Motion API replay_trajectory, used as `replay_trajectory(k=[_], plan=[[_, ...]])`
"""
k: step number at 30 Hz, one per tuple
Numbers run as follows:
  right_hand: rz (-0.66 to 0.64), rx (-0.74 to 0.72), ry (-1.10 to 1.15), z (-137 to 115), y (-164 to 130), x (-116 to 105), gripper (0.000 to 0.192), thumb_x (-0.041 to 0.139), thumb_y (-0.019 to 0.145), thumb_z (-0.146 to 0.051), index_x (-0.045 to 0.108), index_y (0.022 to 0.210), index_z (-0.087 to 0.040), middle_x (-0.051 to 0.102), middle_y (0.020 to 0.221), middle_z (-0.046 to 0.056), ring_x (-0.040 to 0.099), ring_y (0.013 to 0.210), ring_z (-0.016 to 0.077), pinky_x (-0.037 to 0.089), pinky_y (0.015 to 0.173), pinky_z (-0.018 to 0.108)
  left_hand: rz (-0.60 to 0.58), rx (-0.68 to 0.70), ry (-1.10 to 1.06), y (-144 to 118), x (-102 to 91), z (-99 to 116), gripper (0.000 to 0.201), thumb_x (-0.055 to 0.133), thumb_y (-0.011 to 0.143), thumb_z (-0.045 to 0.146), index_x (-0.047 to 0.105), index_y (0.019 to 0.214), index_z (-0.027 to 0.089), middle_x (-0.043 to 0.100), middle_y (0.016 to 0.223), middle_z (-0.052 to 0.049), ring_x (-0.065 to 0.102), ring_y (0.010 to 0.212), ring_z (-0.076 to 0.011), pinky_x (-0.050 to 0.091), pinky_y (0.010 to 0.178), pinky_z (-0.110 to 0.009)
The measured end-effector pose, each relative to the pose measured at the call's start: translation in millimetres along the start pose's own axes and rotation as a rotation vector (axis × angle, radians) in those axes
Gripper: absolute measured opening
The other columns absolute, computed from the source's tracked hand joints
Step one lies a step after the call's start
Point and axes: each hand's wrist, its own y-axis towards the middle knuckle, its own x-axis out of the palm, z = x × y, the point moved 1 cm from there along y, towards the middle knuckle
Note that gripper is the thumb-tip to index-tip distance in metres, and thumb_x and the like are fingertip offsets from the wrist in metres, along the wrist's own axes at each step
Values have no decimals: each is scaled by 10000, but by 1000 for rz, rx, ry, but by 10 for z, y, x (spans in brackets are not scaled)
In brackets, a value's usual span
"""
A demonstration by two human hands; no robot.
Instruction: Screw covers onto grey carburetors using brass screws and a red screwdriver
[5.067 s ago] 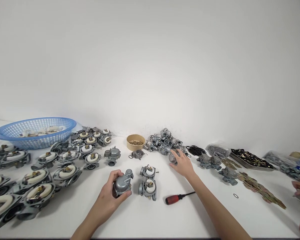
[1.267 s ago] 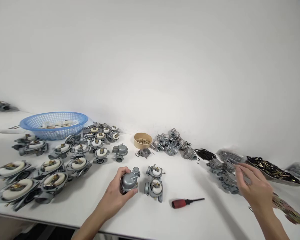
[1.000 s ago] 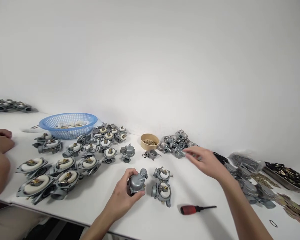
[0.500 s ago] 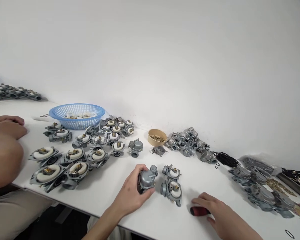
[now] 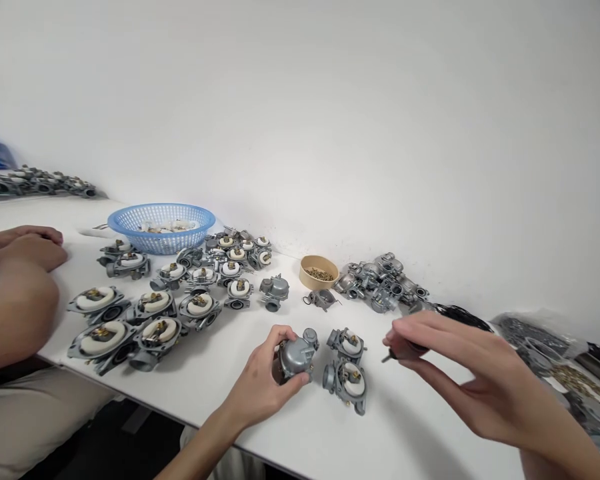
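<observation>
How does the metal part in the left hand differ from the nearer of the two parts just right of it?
The held part shows a smooth grey dome; the nearer part shows a white curved piece. The held part is gripped by the left hand; the nearer part lies on the table, untouched. Both are grey metal.

the bare left hand (image 5: 266, 383) is curled in a grip. the bare right hand (image 5: 473, 370) is up in the air, pinching tight.
</observation>
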Motion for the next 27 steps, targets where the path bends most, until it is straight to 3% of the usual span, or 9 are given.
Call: replay_trajectory(k=[3,7,12,17,27], plan=[[100,-113,185,-44,377,108,731,632,892,12,535,1505,-374,758,1089,57,737,920,220,655,709,354,-7,6,5,8,2,9,416,769,810,300,524,1145,260,671,1157,-59,681,927,-216,576,846,-357],[198,-87,345,128,582,374,681,694,872,-33,556,1470,-331,753,1030,49,739,858,217,670,755,388,-25,-9,6,20,16,-19,483,806,776,274,481,1133,271,663,1242,-70,696,979,-229,576,867,-353],[213,25,384,381,555,618,573,694,915,-89,563,1426,-314,735,1036,43,741,836,192,667,737,341,-79,-53,18,25,39,-53,534,812,779,221,422,1135,298,652,1323,-57,706,1034,-230,562,910,-358],[279,25,402,409,536,625,583,698,914,-83,554,1428,-318,710,1077,44,731,864,190,674,751,353,-84,-72,-17,23,41,-22,517,805,798,216,400,1111,290,647,1355,-68,714,1056,-232,547,950,-374],[221,5,387,416,566,693,574,708,908,-98,554,1430,-282,712,1086,47,705,833,162,672,770,335,-95,-39,-19,21,22,17,471,784,855,285,400,1127,284,627,1373,-76,701,1021,-211,560,928,-372]])
